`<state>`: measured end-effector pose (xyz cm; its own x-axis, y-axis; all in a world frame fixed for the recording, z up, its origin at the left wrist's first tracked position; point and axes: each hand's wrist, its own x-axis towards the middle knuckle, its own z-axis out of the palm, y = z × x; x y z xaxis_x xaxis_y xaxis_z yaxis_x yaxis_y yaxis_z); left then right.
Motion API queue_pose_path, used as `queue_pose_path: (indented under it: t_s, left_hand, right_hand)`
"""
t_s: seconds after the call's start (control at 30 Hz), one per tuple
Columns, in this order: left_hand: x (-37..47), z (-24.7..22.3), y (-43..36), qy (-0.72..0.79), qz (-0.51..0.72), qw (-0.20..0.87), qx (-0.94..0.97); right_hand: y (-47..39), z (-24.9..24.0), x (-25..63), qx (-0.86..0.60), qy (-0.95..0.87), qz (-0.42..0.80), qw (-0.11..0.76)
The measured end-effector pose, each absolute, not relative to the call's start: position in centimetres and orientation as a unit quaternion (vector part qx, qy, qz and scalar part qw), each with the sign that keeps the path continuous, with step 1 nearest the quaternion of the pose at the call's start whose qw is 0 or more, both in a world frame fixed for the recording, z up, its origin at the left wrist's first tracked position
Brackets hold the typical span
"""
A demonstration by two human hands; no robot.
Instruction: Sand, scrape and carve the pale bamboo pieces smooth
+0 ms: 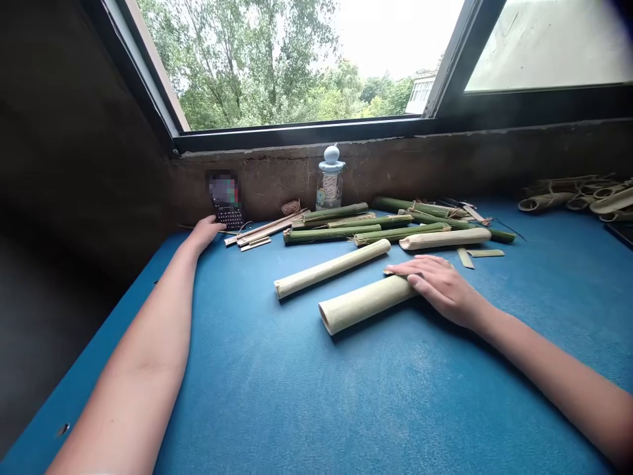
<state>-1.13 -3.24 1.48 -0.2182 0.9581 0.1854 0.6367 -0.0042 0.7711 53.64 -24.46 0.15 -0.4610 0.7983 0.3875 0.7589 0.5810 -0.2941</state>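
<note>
Left hand [206, 232] is stretched to the far left of the blue tabletop [297, 402], fingertips at the lower left edge of a smartphone [228, 216] that leans upright on the wall [277, 173]; screen is partly pixelated, finger spread can't be told. Right hand [442, 285] lies flat-ish over the right end of a thick peeled bamboo tube [366, 305], fingers extended, thumb on the near side. Tube lies at mid-table, hollow end facing left. Small piece under those fingertips, too hidden to identify. Thinner peeled bamboo tube [333, 269] lies just behind, roughly parallel, apart from the thick one. Further back: green bamboo lengths [332, 235] in a loose pile, split bamboo strips [264, 232] to their left, blue-lidded jar [330, 188] by the wall.
</note>
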Motion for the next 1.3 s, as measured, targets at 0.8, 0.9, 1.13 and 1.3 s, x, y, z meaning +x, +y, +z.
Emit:
queue_pose_path:
  t_s: [0.8,0.9,1.13,1.3]
  left_hand:
    - [-0.2,1.4,-2.6,0.700,0.396,0.164,0.571]
    - [-0.3,1.4,-2.6,0.693,0.401,0.170,0.575]
    - [-0.4,1.2,-2.3,0.699,0.393,0.168,0.573]
    - [-0.6,0.9,-2.1,0.716,0.378,0.156,0.566]
  right_hand:
    - [-25.4,0.1,51.7,-0.485,-0.826,0.040,0.286]
    - [-25.8,0.2,51.2,-0.439,-0.857,0.058,0.262]
    - [-25.7,0.3,51.3,-0.475,-0.834,0.049,0.277]
    - [-26.6,0.6,50.1,-0.436,-0.858,0.072,0.262]
